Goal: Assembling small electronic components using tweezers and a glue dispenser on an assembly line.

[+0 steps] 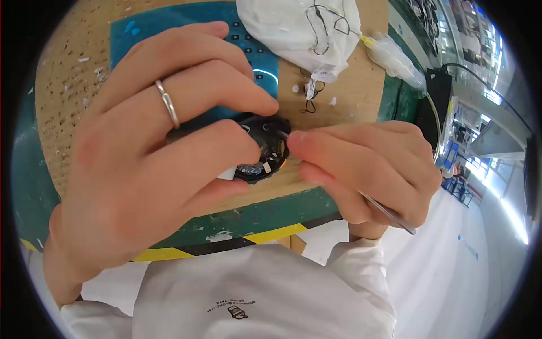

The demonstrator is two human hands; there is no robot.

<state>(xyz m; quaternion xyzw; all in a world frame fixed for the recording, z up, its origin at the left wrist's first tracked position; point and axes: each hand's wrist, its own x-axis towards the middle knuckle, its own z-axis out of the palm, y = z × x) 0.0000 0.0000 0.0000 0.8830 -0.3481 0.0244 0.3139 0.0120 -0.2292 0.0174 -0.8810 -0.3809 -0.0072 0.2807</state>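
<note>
A black, round, watch-like housing [268, 133] with small electronic parts inside lies between my hands. My left hand [130, 158], with a silver ring on one finger, grips it from the left, its fingers covering much of the housing. A small white piece [227, 173] shows beside the left fingertips; whether it is attached to the housing I cannot tell. My right hand [372, 164] is closed around a slim metal tool [389, 213], whose back end sticks out below the palm. The right fingertips are at the housing's right rim, where the tool's tip is mostly hidden.
Beneath is a brown board [62, 113] on a green table [197, 229] edged with yellow-black tape. A blue sheet [149, 28] with small black squares lies behind my left hand. Farther back are a white pad [276, 25] with black wire loops and a clear yellow-tipped bottle [395, 59].
</note>
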